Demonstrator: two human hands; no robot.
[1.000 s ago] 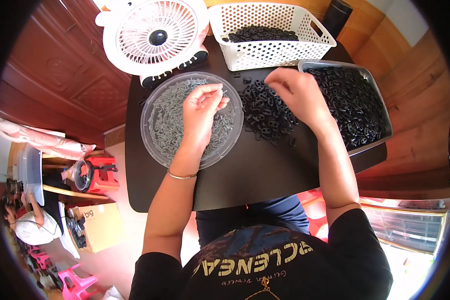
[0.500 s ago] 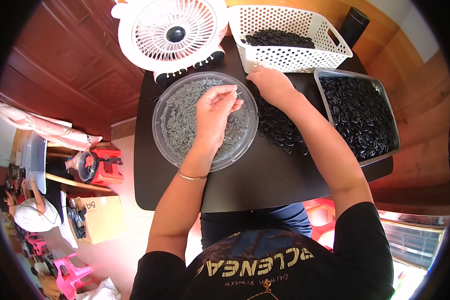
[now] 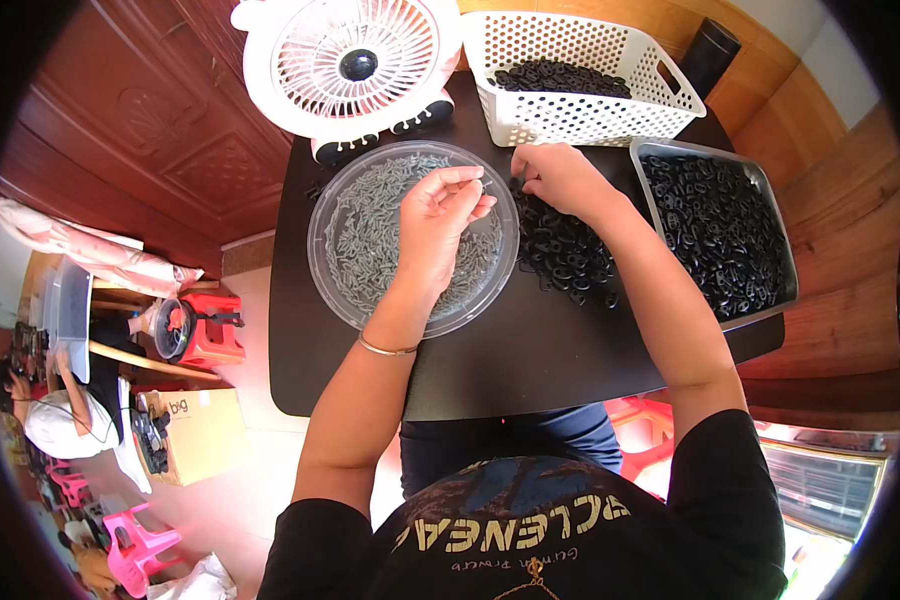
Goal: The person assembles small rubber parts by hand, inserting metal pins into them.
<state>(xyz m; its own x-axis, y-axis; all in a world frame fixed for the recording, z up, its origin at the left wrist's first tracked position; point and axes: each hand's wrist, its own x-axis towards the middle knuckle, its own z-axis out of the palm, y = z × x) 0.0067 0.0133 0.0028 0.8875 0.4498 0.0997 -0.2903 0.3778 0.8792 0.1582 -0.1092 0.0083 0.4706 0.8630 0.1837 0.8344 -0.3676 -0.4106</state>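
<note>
My left hand [image 3: 440, 220] is raised over a round clear plastic tub [image 3: 320, 285] full of small grey pins [image 3: 370, 215]. Its thumb and forefinger pinch one small thin pin [image 3: 487, 182], which sticks out past the fingertips. Just right of the tub, my right hand [image 3: 565, 180] reaches down at the upper left end of a heap of small black plastic rings [image 3: 570, 255] lying loose on the table. Thumb and forefinger are bent but apart there, and nothing can be made out held between them.
At the back left stands a white fan [image 3: 355, 65]. A white perforated basket [image 3: 590, 118] holds black pieces behind my right hand, with a black cylinder [image 3: 708, 55] beside it. A metal tray [image 3: 792, 255] of black pieces sits on the dark table's [image 3: 490, 375] right. Another person [image 3: 65, 425] is at far left.
My right hand has drawn back from the basket's front edge toward me and slightly right, and its thumb and forefinger have parted. The left hand keeps its pinch, almost still.
</note>
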